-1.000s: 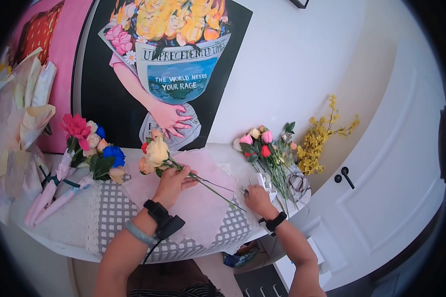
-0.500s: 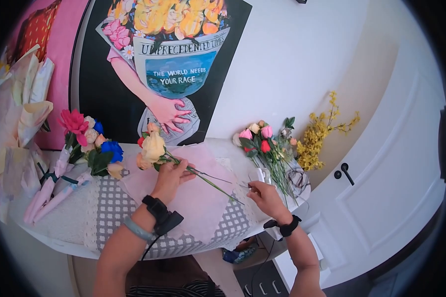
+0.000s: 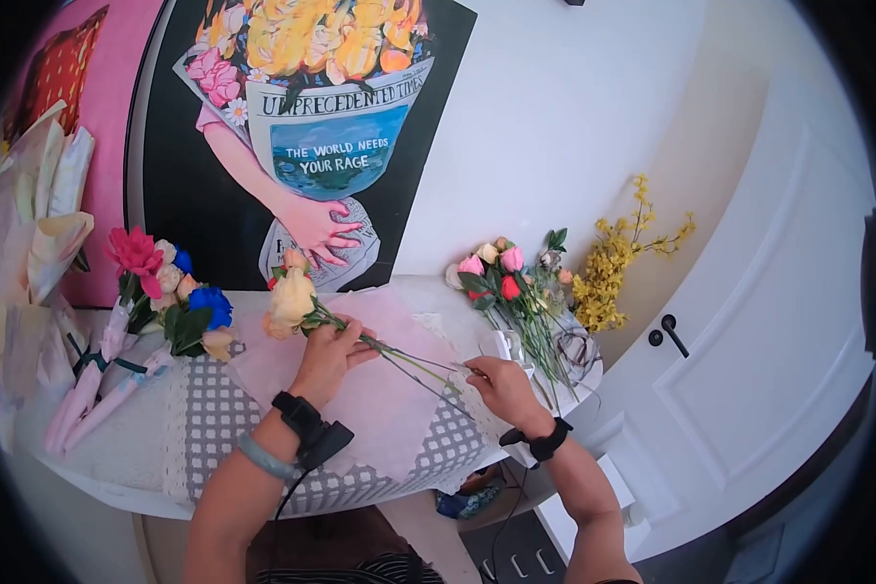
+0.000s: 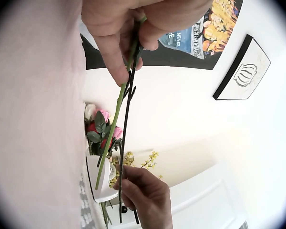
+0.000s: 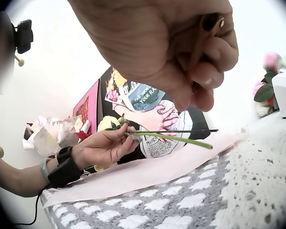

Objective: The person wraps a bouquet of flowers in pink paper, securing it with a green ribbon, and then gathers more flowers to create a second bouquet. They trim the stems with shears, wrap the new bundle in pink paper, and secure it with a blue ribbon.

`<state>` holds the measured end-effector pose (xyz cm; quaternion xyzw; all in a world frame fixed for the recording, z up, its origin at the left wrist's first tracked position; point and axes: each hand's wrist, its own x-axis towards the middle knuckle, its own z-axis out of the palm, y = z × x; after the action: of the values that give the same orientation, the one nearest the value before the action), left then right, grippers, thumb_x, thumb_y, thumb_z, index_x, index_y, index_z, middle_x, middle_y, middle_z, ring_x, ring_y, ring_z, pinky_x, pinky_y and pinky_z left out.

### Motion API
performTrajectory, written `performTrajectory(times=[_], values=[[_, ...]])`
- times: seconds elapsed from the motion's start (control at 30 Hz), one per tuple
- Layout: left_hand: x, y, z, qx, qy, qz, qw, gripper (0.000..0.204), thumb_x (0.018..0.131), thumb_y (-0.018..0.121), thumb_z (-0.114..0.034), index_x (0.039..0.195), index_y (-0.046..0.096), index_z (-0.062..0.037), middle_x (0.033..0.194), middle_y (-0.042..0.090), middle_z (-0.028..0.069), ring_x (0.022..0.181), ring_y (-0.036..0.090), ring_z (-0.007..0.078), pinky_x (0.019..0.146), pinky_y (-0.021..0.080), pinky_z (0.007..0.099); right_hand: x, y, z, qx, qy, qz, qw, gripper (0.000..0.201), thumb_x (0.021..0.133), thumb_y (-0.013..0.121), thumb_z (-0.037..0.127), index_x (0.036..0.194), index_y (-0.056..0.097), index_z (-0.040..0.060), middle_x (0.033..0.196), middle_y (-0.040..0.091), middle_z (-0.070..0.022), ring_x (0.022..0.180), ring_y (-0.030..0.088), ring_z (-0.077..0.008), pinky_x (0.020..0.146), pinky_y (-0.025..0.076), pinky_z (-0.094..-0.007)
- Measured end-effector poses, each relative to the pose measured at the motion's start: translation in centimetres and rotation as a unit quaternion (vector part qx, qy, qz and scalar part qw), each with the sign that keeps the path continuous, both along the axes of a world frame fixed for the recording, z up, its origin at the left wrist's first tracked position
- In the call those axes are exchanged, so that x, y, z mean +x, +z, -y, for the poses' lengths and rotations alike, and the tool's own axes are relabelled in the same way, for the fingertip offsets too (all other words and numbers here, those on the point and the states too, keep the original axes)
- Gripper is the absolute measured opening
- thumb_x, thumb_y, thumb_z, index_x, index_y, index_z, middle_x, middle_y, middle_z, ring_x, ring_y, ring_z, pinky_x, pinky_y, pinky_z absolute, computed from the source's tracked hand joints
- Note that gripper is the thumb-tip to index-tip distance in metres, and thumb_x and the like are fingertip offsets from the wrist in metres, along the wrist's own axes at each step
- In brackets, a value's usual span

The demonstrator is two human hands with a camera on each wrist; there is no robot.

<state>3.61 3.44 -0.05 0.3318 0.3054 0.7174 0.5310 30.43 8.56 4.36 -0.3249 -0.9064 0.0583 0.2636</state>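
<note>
I watch the table [image 3: 146,448], its near edge [image 3: 136,501] crossing beneath both forearms [image 3: 232,482]. Pink paper [image 3: 375,438] spreads across it, with working room between 2 wrapped bouquets [image 3: 136,253] and loose flowers [image 3: 501,277]. Pink wraps [image 3: 90,391] hold blooms [image 3: 210,305]; a white container [image 5: 284,93] hides its contents. A cream rose [image 3: 292,297] hangs over the paper, stem [image 5: 181,140] pinched by the left hand [image 3: 331,357]; the right hand [image 3: 506,391] curls round a brown object [image 5: 199,47] I cannot identify.

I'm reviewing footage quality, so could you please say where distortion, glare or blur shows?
Head: corners black, door bowed by the lens; left wrist: wall washed out beyond the green stem; right wrist: pink flower near right edge blurred.
</note>
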Motion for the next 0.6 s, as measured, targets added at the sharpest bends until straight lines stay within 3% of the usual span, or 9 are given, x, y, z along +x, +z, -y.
performTrajectory(times=[0.17,0.27,0.47,0.57,0.6], values=[[-0.1,-0.3,-0.2,0.003,0.017,0.011,1.000,0.012,0.093,0.047,-0.012,0.095,0.043,-0.0011,0.093,0.057,0.0140,0.088,0.062,0.0255,0.079,0.054,0.0352,0.7,2.0,1.6,-0.101,-0.048,-0.011,0.994,0.019,0.078,0.062,0.008,0.094,0.061,-0.0002,0.080,0.063,-0.0174,0.072,0.061,-0.0322,0.063,0.047,-0.0366],[0.0,0.1,0.1,-0.002,0.041,0.015,0.999,0.011,0.093,0.047,-0.012,0.094,0.044,-0.0006,0.093,0.056,0.0137,0.088,0.062,0.0262,0.079,0.054,0.0356,1.9,1.0,1.7,-0.084,0.000,-0.005,0.996,0.019,0.078,0.062,0.008,0.095,0.061,-0.0009,0.079,0.063,-0.0176,0.071,0.061,-0.0321,0.062,0.047,-0.0352],[0.1,0.0,0.0,0.000,0.062,0.021,0.998,0.012,0.094,0.045,-0.011,0.094,0.045,0.0011,0.093,0.056,0.0137,0.089,0.062,0.0267,0.079,0.054,0.0356,1.2,2.2,3.6,-0.141,-0.030,-0.026,0.989,0.021,0.077,0.063,0.007,0.096,0.060,-0.0026,0.080,0.063,-0.0183,0.070,0.061,-0.0333,0.062,0.048,-0.0346],[0.0,-0.2,-0.1,0.006,0.052,0.012,0.999,0.013,0.095,0.044,-0.013,0.098,0.044,-0.0009,0.095,0.055,0.0127,0.094,0.061,0.0283,0.084,0.051,0.0387,1.7,-0.4,1.8,-0.061,0.028,-0.060,0.996,0.022,0.077,0.064,0.007,0.095,0.060,-0.0037,0.077,0.063,-0.0179,0.067,0.060,-0.0331,0.061,0.048,-0.0353],[-0.1,-0.3,-0.1,0.008,0.045,0.008,0.999,0.012,0.094,0.045,-0.013,0.098,0.044,-0.0012,0.095,0.055,0.0127,0.093,0.061,0.0282,0.084,0.052,0.0385,1.6,-0.3,1.5,-0.056,-0.004,-0.059,0.997,0.023,0.077,0.064,0.008,0.095,0.059,-0.0038,0.077,0.062,-0.0178,0.068,0.060,-0.0333,0.061,0.048,-0.0362]])
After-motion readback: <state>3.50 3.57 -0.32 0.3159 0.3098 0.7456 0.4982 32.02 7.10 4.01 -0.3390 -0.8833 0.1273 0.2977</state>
